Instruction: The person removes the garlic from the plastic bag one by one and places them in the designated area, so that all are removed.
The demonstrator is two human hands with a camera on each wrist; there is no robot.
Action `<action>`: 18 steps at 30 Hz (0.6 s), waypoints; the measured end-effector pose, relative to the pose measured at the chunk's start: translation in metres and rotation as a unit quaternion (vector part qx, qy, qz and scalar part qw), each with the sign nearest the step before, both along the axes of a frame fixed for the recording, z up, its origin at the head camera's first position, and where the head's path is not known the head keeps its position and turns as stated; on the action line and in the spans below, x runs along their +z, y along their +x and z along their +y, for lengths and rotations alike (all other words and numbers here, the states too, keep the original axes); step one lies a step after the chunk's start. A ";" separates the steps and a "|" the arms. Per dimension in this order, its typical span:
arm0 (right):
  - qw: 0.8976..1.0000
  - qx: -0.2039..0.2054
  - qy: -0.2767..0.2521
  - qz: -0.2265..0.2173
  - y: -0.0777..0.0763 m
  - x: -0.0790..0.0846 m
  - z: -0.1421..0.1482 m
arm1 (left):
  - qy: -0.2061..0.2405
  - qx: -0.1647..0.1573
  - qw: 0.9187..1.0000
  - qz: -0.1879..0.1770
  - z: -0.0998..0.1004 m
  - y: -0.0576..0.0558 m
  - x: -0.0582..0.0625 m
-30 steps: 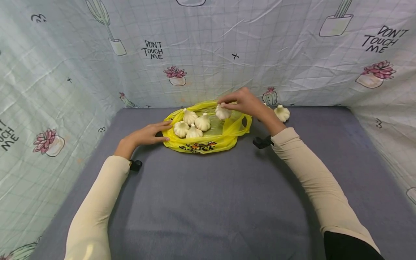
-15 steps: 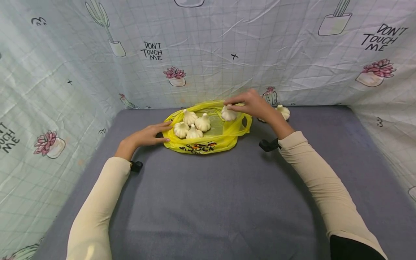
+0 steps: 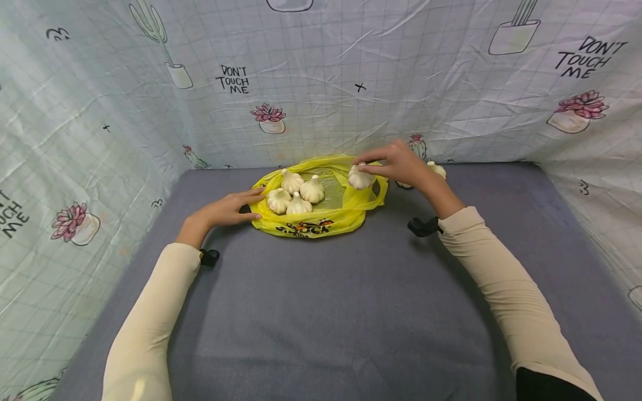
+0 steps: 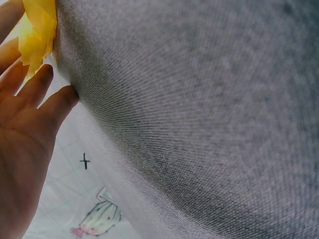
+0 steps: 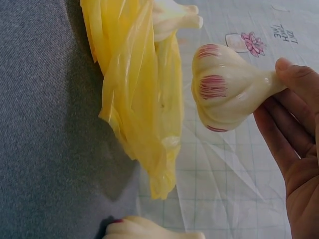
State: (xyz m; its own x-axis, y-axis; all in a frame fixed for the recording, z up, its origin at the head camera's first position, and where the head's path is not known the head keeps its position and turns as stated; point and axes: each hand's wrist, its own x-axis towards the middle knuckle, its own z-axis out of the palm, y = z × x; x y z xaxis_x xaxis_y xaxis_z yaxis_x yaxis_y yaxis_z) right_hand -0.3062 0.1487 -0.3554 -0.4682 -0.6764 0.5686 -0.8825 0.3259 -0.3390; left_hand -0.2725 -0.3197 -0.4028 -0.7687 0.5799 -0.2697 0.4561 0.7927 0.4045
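Note:
A yellow plastic bag (image 3: 331, 227) lies open-mouthed at the back of the table, with several garlic bulbs (image 3: 312, 190) grouped in its left part. My right hand (image 3: 401, 163) pinches one garlic bulb (image 3: 360, 177) by its stem, above the bag's right end. In the right wrist view, this bulb (image 5: 219, 89) shows pink streaks and hangs apart from the yellow plastic (image 5: 134, 84). At the bag's left rim, my left hand (image 3: 225, 209) touches the plastic with spread, mostly straight fingers. The left wrist view shows its fingers (image 4: 37, 84) beside a yellow fold (image 4: 39, 30).
Behind my right wrist, a garlic bulb (image 3: 437, 169) sits on the grey tablecloth (image 3: 321, 312), and another bulb (image 3: 403, 185) is mostly hidden under the hand. A printed cloth backdrop (image 3: 311, 72) rises along the back and both sides.
My right hand has moved to the right with the pinched garlic bulb, from over the bag's inside to near its right handle. My left hand has stayed at the left rim.

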 end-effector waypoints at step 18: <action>1.000 -0.020 -0.003 -0.003 0.007 -0.006 0.024 | -0.001 -0.008 1.000 0.008 -0.001 -0.002 -0.003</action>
State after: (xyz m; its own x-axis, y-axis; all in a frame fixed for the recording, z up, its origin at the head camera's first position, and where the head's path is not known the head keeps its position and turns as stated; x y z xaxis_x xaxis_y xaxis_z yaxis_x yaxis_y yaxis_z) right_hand -0.2995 0.1730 -0.3619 -0.4983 -0.6535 0.5698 -0.8668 0.3599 -0.3453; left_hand -0.2745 -0.3210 -0.4055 -0.7634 0.5923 -0.2577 0.4759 0.7855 0.3957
